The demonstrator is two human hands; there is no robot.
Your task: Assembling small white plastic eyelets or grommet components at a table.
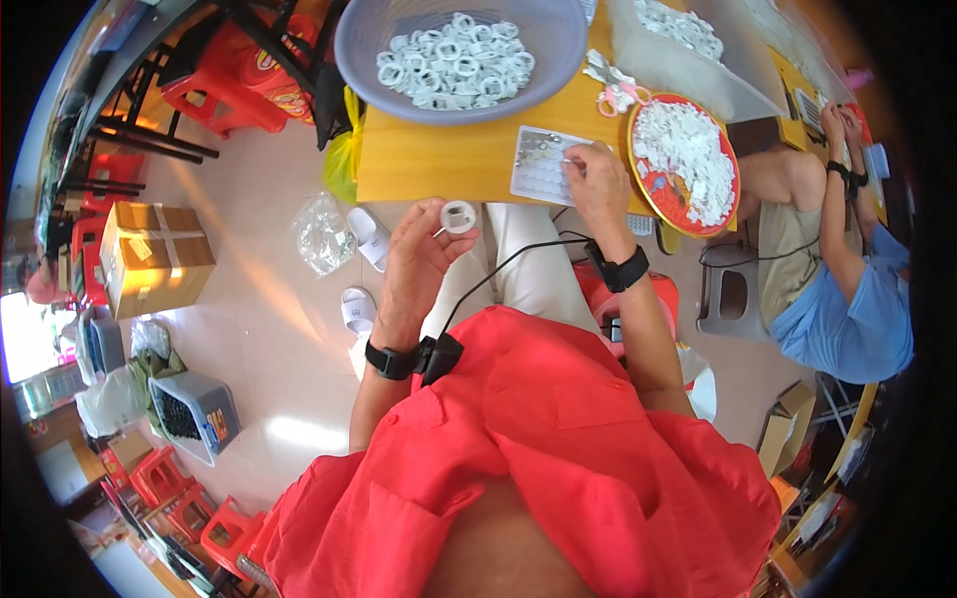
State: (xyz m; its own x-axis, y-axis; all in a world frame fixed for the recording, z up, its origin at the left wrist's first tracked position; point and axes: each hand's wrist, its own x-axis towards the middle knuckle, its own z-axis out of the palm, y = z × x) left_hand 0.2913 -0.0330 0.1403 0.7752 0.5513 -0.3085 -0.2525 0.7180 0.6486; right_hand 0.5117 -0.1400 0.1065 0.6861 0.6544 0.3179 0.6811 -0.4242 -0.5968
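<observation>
- Floor [269,239], pale and glossy, spreads across the left half of the frame, giving open room from the cardboard box at far left to the person's legs.
- Wooden table [439,164] at upper centre; its front edge runs just above the knees, and a bare stretch of wood lies left of the white tray, below the basin.
- Co-worker [847,319] in a blue top sits at the right of the frame, well apart from the person's hands.
- Grey-blue basin [361,75], top centre, holds a heap of white ring-shaped pieces; its rim reaches the table's left edge.
- Round red tray [666,204] at upper right, piled with small white pieces, reaches the front edge; pink-handled scissors [620,92] lie just beside its upper left.
- Cardboard box [150,261], taped shut, stands at far left.
- White tray [538,187], right of centre, lies at the table's front edge, with small round discs in its upper part.
- Right hand [598,184] is over that tray's right side, fingers bent together; whether they grip anything, I cannot tell.
- Left hand [424,244], left of centre, is in front of the table edge, fingertips grasping a white ring [457,225].
</observation>
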